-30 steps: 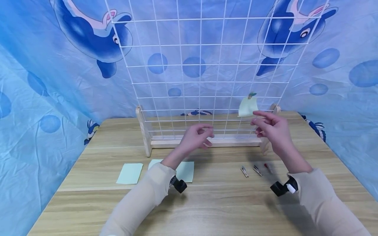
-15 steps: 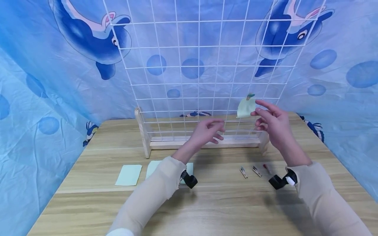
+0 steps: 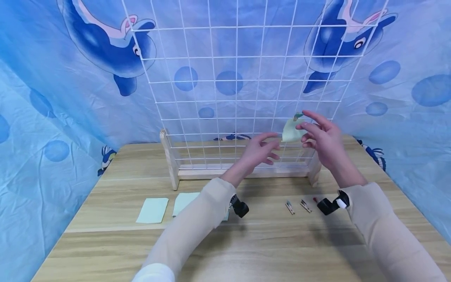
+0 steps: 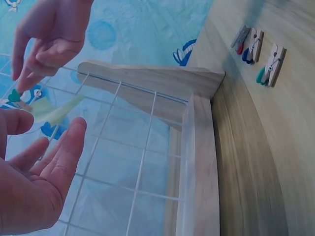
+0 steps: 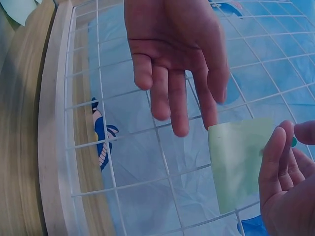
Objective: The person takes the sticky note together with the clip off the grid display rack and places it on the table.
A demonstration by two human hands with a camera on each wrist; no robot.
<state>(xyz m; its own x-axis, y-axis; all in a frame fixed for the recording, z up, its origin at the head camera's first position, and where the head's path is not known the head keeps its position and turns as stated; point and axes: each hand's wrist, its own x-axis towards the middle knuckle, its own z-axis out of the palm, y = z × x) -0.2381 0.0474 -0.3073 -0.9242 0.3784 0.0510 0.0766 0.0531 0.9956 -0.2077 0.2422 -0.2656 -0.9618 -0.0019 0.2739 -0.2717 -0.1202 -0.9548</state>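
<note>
A pale green paper note [image 3: 291, 131] hangs on the white wire grid [image 3: 237, 82], held at its top by a wooden clothespin with a green end [image 3: 296, 116]. My right hand [image 3: 325, 141] is at the note's right side, index finger extended close to the clothespin and thumb in front of the paper. Whether its fingertips touch the clothespin is hard to tell. To the note's left, my left hand [image 3: 258, 152] reaches in with loosely bent fingers, holding nothing. The right wrist view shows the left hand [image 5: 172, 64] with its fingers beside the note's edge [image 5: 236, 162].
Several clothespins lie on the table at the right, among them a green-ended one [image 4: 270, 66] and a red-ended one [image 4: 240, 39]. More pale green notes [image 3: 152, 210] lie at the left, partly under the left forearm. The grid stands in a wooden base [image 3: 243, 172].
My left hand has moved right and slightly up, toward the hanging note. My right hand has risen, its index finger now level with the clothespin. The note still hangs in place.
</note>
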